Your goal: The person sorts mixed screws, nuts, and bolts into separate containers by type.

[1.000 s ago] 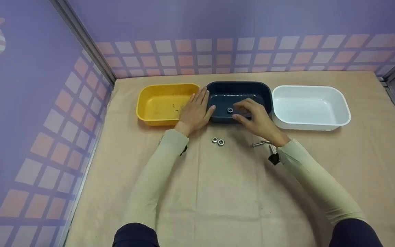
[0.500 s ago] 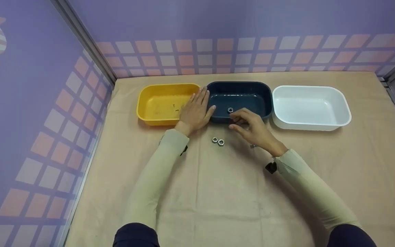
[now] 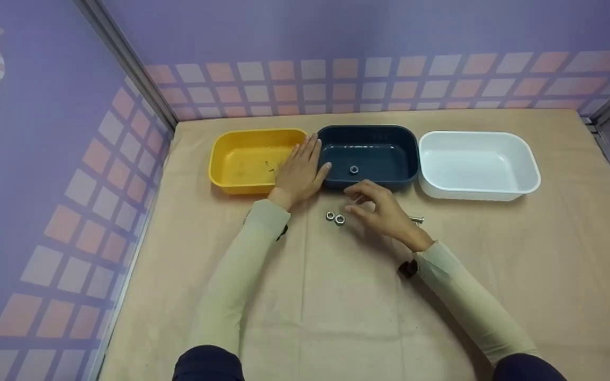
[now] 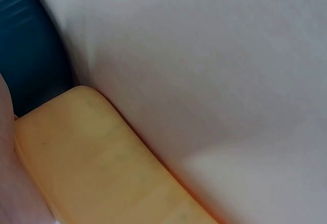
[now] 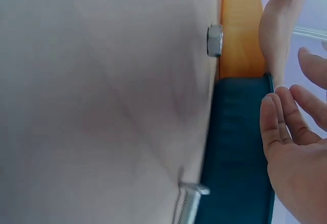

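My left hand lies with straight fingers over the meeting rims of the yellow tray and the dark blue tray. My right hand hovers in front of the blue tray, fingers loosely bent and nothing between them. A hex nut lies inside the blue tray. Two more nuts sit side by side on the cloth, just left of my right fingertips. A bolt shows partly behind my right hand; in the right wrist view a threaded bolt lies before the blue tray.
A white tray stands to the right of the blue one, the three in a row at the back. Small dark bits lie in the yellow tray. Beige cloth covers the table, with purple walls behind and left.
My right hand has drawn back from over the blue tray toward me and slightly left, nearer the two nuts. The left hand keeps its place. The nut stays in the blue tray.
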A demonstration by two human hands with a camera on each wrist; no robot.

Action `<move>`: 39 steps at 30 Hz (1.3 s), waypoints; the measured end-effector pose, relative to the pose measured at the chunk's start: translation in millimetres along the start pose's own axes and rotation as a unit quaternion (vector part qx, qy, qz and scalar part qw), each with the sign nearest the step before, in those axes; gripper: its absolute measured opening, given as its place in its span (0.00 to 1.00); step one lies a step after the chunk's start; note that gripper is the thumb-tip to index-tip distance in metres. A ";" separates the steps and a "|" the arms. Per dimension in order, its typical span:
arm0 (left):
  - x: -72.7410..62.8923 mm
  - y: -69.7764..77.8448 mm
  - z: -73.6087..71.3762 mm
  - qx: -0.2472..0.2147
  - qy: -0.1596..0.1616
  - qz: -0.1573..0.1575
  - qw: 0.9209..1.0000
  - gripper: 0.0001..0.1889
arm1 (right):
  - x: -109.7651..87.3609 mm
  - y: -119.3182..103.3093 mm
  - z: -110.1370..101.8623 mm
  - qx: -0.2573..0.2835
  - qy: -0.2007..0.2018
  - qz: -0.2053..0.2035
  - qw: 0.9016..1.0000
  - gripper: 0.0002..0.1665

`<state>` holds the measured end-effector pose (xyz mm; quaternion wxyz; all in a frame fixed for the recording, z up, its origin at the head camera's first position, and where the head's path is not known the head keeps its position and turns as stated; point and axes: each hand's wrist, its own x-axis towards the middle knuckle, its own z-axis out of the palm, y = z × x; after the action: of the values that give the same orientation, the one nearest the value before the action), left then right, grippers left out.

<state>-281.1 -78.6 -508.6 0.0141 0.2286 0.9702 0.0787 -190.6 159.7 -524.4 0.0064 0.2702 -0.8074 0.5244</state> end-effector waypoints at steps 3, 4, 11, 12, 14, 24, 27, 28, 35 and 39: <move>0.0 -0.5 -0.3 -0.006 0.004 0.002 1.000 0.39 | -1.8 1.1 4.7 0.009 -0.004 0.024 1.000 0.22; 0.1 -0.5 -0.3 -0.006 0.004 0.002 1.000 0.39 | -2.3 1.0 5.6 0.009 -0.007 0.032 0.999 0.22; 0.2 -0.2 -0.9 -0.002 0.002 -0.001 1.000 0.40 | -2.5 2.2 8.1 0.009 -0.025 0.075 0.997 0.24; 0.0 -0.2 -1.1 -0.002 0.001 -0.002 1.000 0.40 | -2.2 2.6 8.5 0.006 -0.030 0.081 0.996 0.24; -0.3 -0.3 -1.5 -0.001 -0.002 -0.004 1.000 0.40 | -1.5 3.0 9.1 -0.005 -0.042 0.090 0.995 0.24; 0.4 -1.7 0.1 0.000 -0.005 -0.002 1.000 0.40 | 3.7 5.9 14.5 -0.046 -0.108 0.105 0.988 0.23; 0.7 -1.8 0.2 -0.002 -0.005 -0.003 1.000 0.40 | 5.1 9.6 14.1 -0.043 -0.106 0.100 0.988 0.22; 0.6 -1.9 0.0 -0.003 -0.005 -0.004 1.000 0.40 | 5.5 11.1 13.9 -0.040 -0.104 0.098 0.989 0.22; -0.9 -0.3 -2.3 -0.004 -0.005 -0.008 1.000 0.39 | 7.3 15.5 13.9 -0.034 -0.103 0.085 0.990 0.19; -1.0 0.2 -0.9 -0.002 -0.008 -0.006 1.000 0.40 | 5.9 15.8 16.3 -0.040 -0.102 0.092 0.990 0.18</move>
<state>-280.1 -79.1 -507.7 0.0230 0.2235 0.9713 0.0785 -198.2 148.1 -543.3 -0.1131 0.2467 -0.8458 0.4594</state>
